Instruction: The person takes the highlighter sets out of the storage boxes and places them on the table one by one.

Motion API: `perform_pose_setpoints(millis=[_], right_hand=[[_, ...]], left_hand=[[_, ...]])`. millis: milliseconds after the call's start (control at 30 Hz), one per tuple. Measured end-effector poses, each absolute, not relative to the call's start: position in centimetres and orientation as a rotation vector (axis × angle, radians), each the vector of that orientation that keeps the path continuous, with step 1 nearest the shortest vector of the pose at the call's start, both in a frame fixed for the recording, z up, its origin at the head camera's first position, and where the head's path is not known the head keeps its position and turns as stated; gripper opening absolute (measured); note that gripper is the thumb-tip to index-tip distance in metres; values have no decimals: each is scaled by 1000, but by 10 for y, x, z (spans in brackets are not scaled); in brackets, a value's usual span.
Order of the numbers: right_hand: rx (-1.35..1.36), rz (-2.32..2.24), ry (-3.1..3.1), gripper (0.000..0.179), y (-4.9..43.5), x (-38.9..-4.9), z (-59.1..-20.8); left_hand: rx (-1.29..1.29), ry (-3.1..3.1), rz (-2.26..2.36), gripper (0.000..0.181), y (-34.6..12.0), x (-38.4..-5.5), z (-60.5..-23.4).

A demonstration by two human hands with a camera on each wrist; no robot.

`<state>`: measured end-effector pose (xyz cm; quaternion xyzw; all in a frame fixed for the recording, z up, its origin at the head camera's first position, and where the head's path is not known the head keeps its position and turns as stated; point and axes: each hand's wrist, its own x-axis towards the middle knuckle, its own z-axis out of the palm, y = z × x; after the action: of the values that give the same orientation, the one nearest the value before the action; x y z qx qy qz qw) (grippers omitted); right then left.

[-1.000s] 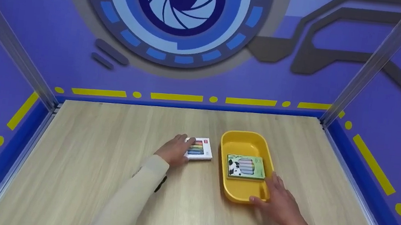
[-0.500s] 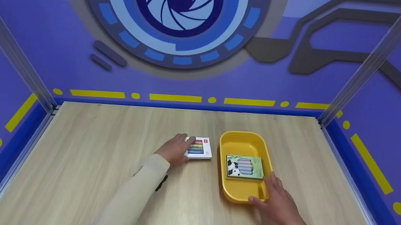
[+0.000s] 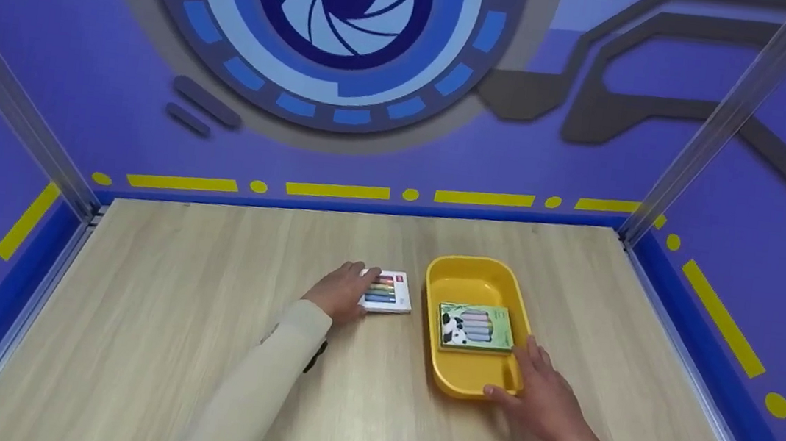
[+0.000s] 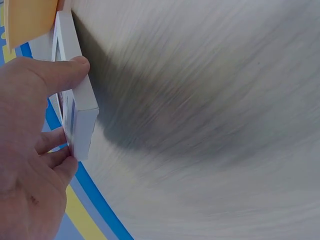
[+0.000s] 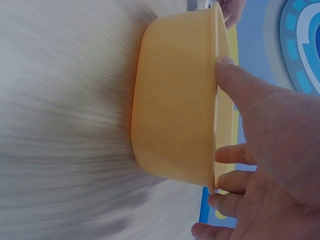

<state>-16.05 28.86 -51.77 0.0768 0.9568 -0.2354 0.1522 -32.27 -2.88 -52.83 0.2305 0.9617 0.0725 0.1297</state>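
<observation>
Table (image 3: 171, 284): wood
Wall (image 3: 518, 161): purp., behind yel. tray (image 3: 468, 372)
L hand (image 3: 339, 292): pinches wht. box (image 3: 394, 296) by tray
R hand (image 3: 548, 401): grips tray corner

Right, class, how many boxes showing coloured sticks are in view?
2: the white box held by the left hand, the green box inside the yellow tray. Any beneath would be hidden.

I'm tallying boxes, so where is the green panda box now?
In the head view, the green panda box lies inside the yellow tray, beside the right hand and right of the white box.
</observation>
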Motion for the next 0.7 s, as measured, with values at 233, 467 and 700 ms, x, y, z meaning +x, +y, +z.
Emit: perform_pose_setpoints(millis=[233,467,700], right_hand=[[185,-673,2774,103,289,-159,-518],[189,-657,2788,101,289,-159,-518],[218,-650,2767,103,288,-162,-519]], left_hand=[[683,2791,231,69,-29,-324,-532],[670,2786,252,67,-28,-327,-537],[647,2781,284,66,-29,-328,-541]])
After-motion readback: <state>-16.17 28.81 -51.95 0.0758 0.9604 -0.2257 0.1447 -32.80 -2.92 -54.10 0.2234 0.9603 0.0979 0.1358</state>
